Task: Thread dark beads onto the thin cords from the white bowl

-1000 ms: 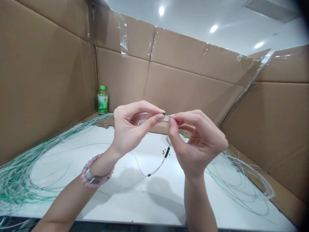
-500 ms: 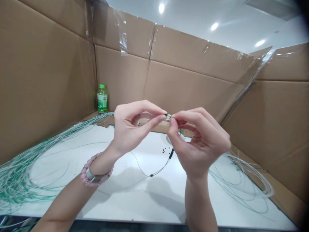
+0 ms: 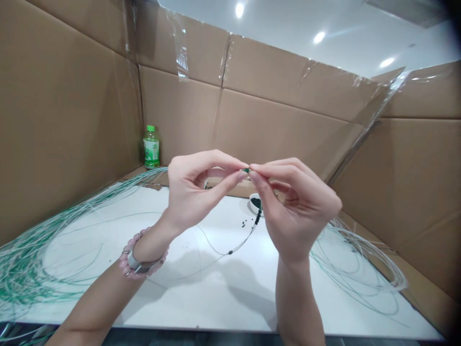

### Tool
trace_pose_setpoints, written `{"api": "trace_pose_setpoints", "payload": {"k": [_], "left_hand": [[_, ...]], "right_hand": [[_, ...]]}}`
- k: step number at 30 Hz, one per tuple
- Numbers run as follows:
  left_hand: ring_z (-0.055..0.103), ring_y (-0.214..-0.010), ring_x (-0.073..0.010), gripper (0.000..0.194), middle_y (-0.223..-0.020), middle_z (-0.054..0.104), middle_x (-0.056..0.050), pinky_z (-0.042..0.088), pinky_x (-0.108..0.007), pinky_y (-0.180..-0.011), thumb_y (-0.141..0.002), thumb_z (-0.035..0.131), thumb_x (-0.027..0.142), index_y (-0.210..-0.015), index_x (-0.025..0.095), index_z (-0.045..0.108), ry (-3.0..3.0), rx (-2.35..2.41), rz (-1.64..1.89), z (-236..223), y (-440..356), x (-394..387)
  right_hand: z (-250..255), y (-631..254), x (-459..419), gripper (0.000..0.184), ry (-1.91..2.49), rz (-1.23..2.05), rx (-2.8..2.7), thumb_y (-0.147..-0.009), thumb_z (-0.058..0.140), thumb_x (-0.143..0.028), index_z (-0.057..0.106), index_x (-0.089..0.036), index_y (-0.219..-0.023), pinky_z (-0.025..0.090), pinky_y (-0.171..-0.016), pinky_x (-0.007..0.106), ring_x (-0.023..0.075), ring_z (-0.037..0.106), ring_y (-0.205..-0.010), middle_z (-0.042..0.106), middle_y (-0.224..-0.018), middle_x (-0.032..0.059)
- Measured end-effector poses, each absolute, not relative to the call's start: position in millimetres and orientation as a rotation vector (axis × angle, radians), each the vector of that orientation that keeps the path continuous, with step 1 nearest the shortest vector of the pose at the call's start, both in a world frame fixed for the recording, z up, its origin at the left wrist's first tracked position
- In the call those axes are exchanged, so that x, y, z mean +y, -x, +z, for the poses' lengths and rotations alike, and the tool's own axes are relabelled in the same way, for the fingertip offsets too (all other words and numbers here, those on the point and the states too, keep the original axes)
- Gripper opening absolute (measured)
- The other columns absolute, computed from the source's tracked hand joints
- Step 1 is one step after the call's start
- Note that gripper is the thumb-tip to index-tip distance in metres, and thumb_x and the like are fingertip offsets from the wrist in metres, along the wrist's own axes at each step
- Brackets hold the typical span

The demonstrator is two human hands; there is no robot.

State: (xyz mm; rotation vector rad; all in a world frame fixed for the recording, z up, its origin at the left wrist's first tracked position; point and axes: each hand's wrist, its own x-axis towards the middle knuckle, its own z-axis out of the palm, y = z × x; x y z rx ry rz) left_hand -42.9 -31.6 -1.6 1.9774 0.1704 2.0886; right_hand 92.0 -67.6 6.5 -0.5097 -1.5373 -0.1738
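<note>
My left hand (image 3: 196,185) pinches a tiny dark green bead-like piece (image 3: 246,169) between thumb and index finger. Almost touching those fingertips, my right hand (image 3: 293,204) is closed in a pinch on a thin green wire, mostly hidden by its fingers. Below my right hand hangs a strand with a row of small black beads (image 3: 258,216). It curves down to another small black cluster (image 3: 230,252) above the white table. Partly covered by my right hand, a white bowl (image 3: 251,204) holds many black beads.
Loose black beads (image 3: 244,224) lie by the bowl. Bundles of green and white wire spread at left (image 3: 32,259) and right (image 3: 382,269). A green bottle (image 3: 151,148) stands in the back left corner. Cardboard walls (image 3: 281,110) enclose the white table (image 3: 201,307).
My right fingertips have moved left against the left ones, closing the small gap. The hanging beaded strand has shifted slightly up and right, and more of the bowl shows.
</note>
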Motion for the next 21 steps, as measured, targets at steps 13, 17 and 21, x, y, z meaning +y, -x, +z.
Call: {"api": "trace_pose_setpoints", "payload": {"k": [13,17,21], "left_hand": [[0.064,-0.06,-0.01,0.012,-0.071,0.071,0.003,0.051,-0.022,-0.057,-0.079,0.067,0.013,-0.079,0.024,0.072,-2.31,0.383,2.266,0.1,49.8,-26.3],[0.059,-0.054,-0.0088,0.012,-0.063,0.067,0.004,0.047,-0.021,-0.053,-0.079,0.064,0.012,-0.073,0.021,0.067,-2.423,0.506,2.317,0.8,52.2,-24.5],[0.056,-0.053,-0.0078,0.011,-0.063,0.064,0.004,0.047,-0.02,-0.052,-0.078,0.064,0.012,-0.071,0.02,0.066,-2.327,0.558,2.381,-0.1,53.3,-15.8]], "right_hand": [[2.7,-86.5,-58.3,0.01,0.652,-0.264,-1.579,-0.082,0.064,-0.012,0.066,-0.021,-0.08,0.054,-0.059,0.026,0.0123,0.06,-0.075,0.067,-0.077,-0.0014],[5.9,-88.2,-61.4,0.006,0.834,-0.177,-1.649,-0.083,0.058,-0.014,0.06,-0.019,-0.082,0.054,-0.07,0.03,0.014,0.062,-0.081,0.067,-0.084,0.0],[14.1,-105.9,-59.8,0.007,1.001,0.094,-1.793,-0.077,0.058,-0.013,0.056,-0.019,-0.072,0.054,-0.075,0.031,0.0154,0.065,-0.085,0.069,-0.085,-0.0004]]}}
